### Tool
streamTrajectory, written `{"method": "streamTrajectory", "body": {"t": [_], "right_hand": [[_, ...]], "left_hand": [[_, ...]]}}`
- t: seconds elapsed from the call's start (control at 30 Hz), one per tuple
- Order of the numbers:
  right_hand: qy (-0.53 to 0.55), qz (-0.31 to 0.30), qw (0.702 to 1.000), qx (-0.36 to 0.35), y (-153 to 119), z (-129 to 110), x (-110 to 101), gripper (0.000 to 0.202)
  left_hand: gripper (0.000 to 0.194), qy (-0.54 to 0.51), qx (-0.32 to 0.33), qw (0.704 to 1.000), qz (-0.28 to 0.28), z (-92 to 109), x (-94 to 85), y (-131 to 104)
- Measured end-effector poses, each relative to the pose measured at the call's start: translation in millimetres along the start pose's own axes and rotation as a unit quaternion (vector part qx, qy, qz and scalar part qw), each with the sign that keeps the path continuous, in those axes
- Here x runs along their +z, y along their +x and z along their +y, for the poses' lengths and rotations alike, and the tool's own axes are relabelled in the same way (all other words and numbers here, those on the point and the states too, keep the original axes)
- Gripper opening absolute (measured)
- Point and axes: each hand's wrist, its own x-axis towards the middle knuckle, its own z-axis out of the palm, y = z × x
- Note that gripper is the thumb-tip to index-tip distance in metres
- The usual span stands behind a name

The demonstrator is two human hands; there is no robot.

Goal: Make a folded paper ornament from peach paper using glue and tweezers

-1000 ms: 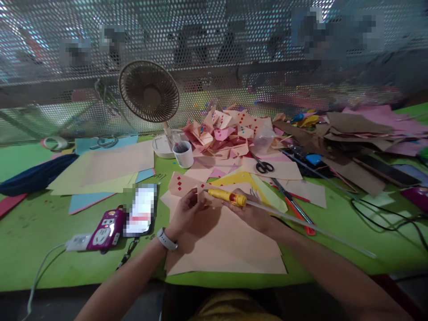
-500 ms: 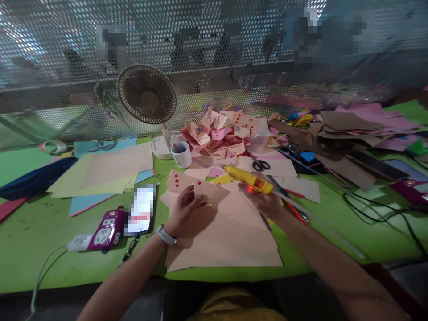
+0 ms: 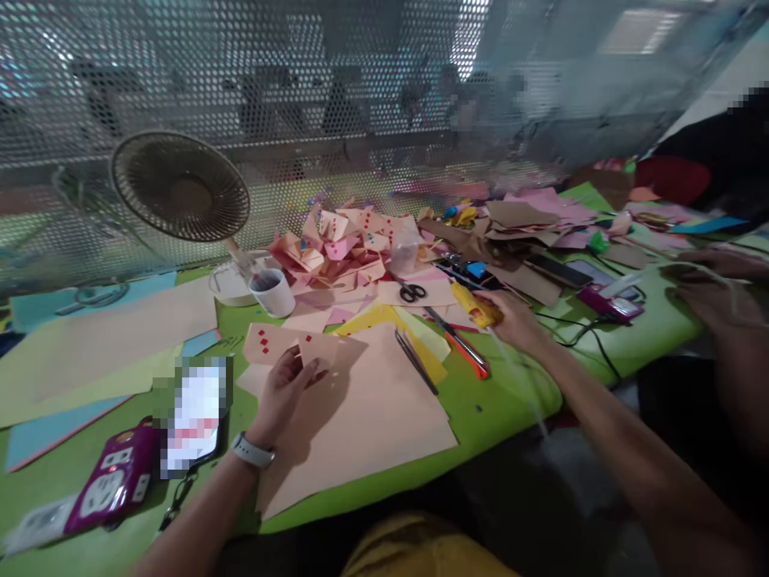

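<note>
My left hand (image 3: 287,393), with a watch on its wrist, pinches a folded peach paper piece (image 3: 264,343) marked with small red diamonds. It is held over large peach sheets (image 3: 366,417) near the table's front edge. To the right, my right hand (image 3: 510,319) is closed around a yellow glue gun (image 3: 472,304), whose tip points up and left. Tweezers (image 3: 416,362) rest on the right side of the peach sheets. An orange-handled cutter (image 3: 460,343) lies between them and the glue gun. Black-handled scissors (image 3: 412,293) lie farther back.
A fan (image 3: 180,188) and a white cup (image 3: 273,292) stand at the back left, beside a heap of folded papers (image 3: 342,240). A phone (image 3: 195,417) and purple power strip (image 3: 114,477) lie left. Another person's hands (image 3: 714,288) are at the far right.
The view has swung to the right. My right hand has moved right with the glue gun, away from the paper piece, uncovering the tweezers and cutter. My left hand still holds the piece.
</note>
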Motion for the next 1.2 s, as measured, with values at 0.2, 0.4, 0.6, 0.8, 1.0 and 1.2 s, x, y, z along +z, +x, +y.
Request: {"method": "streamTrajectory", "body": {"t": [0.2, 0.4, 0.6, 0.8, 1.0, 1.2], "right_hand": [[-0.036, -0.061, 0.997, -0.013, -21, 62, -6, 0.049], [-0.030, -0.067, 0.997, 0.007, -20, 76, -10, 0.047], [-0.068, -0.127, 0.990, 0.005, -9, 69, -22, 0.044], [-0.090, -0.059, 0.994, -0.012, -20, -33, -12, 0.021], [-0.120, -0.271, 0.953, -0.058, -40, -127, 45, 0.035], [-0.076, -0.269, 0.959, 0.042, -34, -117, 54, 0.018]], "left_hand": [[0.053, -0.001, 0.000, 1.000, 0.014, 0, -0.1, 1], [0.055, 0.004, 0.002, 1.000, 0.014, 1, 0.6, 1], [0.053, 0.001, 0.014, 1.000, 0.010, 2, -0.5, 1], [0.047, -0.010, 0.029, 0.999, 0.017, 3, 1.8, -2], [0.045, -0.035, 0.046, 0.998, 0.036, 0, -2.1, -1], [0.042, -0.080, 0.081, 0.989, 0.095, 2, -11.0, 6]]}}
